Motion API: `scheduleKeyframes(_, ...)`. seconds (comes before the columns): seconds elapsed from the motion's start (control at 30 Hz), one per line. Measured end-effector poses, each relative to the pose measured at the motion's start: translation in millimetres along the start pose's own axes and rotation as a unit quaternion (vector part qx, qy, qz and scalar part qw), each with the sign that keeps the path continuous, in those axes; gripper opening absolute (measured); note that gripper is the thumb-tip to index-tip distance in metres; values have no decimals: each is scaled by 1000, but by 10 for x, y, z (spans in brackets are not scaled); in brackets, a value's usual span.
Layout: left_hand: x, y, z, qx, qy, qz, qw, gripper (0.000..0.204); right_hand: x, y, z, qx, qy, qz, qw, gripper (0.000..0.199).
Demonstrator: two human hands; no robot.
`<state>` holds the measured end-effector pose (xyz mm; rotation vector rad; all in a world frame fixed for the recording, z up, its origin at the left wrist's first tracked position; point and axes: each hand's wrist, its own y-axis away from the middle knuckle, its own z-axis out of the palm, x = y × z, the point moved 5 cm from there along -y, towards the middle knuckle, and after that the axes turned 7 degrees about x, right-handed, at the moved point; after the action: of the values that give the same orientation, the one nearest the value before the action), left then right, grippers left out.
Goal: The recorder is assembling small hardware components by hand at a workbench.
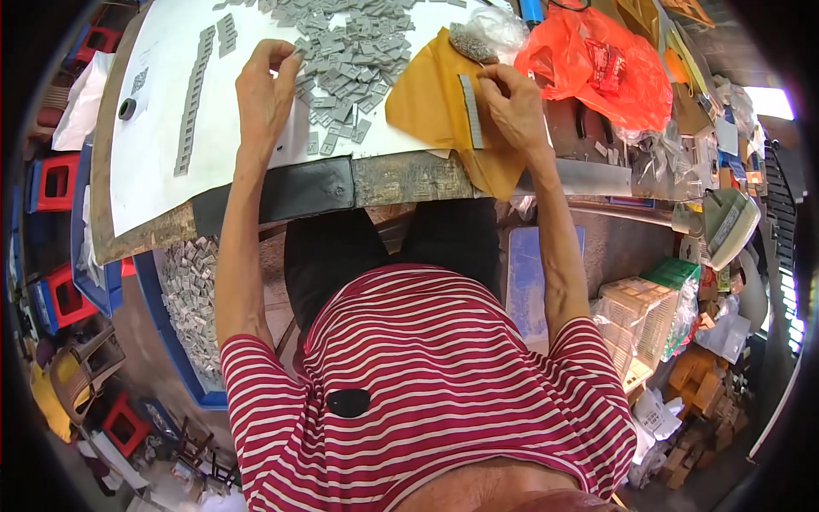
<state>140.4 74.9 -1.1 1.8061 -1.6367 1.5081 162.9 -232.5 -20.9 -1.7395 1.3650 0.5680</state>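
A worktop (401,177) runs across the upper half of the view, its near edge dark and worn. A white sheet (162,145) covers most of its left and middle part. On the sheet, toward the far middle of the worktop, lies a loose heap of small grey pieces (354,60), spreading down toward the near edge. Along the left part of the sheet, a long line of the same pieces (192,107) is laid end to end, running from the far side toward the near edge. A yellow-brown sheet (426,107) lies right of the heap and hangs over the near edge. An orange plastic bag (597,72) sits near the far right corner.

The left hand (264,94) rests at the left rim of the heap, thumb and forefinger pinched narrow on one grey piece. The right hand (512,107) lies on the yellow-brown sheet, fingers closed narrow at the top of a short grey row of pieces (469,111) stacked side by side.
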Motion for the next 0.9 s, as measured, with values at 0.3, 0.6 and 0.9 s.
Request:
scheduleKeyframes(0.3, 366, 705, -88, -59, 256, -156, 952, 13, -151, -152, 186, -57, 172, -231, 956, 9)
scheduleKeyframes(0.6, 461, 981, -106, -110, 271, -189, 937, 13, -113, -217, 283, -139, 276, -321, 895, 9)
scheduleKeyframes(0.9, 471, 1028, -113, -104, 288, -203, 930, 13, -112, -205, 296, -128, 293, -350, 881, 10)
